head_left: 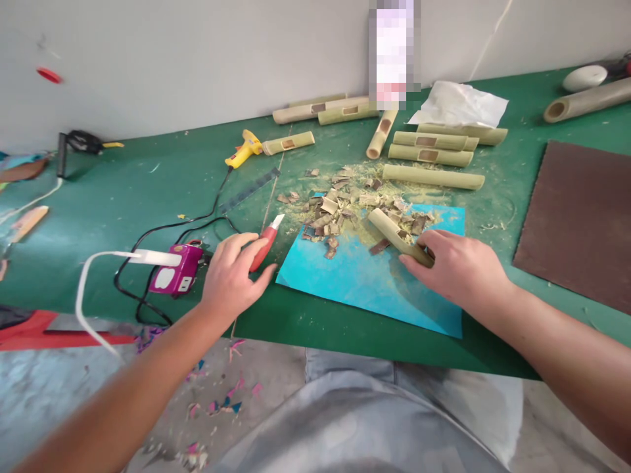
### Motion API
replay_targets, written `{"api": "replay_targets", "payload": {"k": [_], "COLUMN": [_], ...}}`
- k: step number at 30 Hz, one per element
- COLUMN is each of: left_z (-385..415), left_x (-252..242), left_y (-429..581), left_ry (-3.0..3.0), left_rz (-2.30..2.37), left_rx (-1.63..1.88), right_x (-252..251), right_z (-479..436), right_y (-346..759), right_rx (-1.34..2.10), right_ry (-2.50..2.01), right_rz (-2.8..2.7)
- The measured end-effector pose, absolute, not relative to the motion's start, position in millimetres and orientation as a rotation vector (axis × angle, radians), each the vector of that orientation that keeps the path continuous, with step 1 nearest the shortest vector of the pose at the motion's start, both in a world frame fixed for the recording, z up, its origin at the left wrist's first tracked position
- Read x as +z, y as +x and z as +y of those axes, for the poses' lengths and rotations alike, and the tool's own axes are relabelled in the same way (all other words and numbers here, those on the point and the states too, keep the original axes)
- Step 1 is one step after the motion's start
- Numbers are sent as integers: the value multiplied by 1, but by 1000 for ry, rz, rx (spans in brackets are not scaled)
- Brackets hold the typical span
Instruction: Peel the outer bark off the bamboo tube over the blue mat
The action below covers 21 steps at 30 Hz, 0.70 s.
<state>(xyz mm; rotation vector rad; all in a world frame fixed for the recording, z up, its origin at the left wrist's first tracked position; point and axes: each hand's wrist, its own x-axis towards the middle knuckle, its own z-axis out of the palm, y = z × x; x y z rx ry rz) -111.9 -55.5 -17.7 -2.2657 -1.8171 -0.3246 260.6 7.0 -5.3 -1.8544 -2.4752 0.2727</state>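
Note:
My right hand (pixel 456 259) is closed around the near end of a short bamboo tube (pixel 389 226), which has a cutout in its side. The tube is held at a slant over a blue sheet (pixel 365 292). Left of the sheet, my left hand (pixel 234 272) reaches over a red utility knife (pixel 265 246), its blade pointing away from me. The fingertips are at the handle, and the thumb is spread away from it. Bamboo chips (pixel 328 213) and pale sawdust are heaped on the sheet's far part and beyond it.
Several notched bamboo tubes (pixel 428 156) lie at the back beside crumpled white paper (pixel 458 104). A yellow glue gun (pixel 244 150) and a purple power adapter (pixel 177 269) with cables are at left. A dark brown sheet (pixel 582 223) lies at right on the green table (pixel 296 328).

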Motion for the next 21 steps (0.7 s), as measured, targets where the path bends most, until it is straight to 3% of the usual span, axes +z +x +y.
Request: {"api": "replay_targets", "payload": {"k": [16,21], "left_z": [-40,-42], "left_x": [-21,-17], "left_y": [-81,-81], "left_ry": [-2357,-2357], "left_rz": [-1717,-1723], "left_rx": [-499,-378], "right_x": [-8,-7], "right_z": [7,7], "right_y": [261,261], "right_rx": [262,260], "right_ry": [-1819,-1822], "right_rz": [-2482,-2479]}}
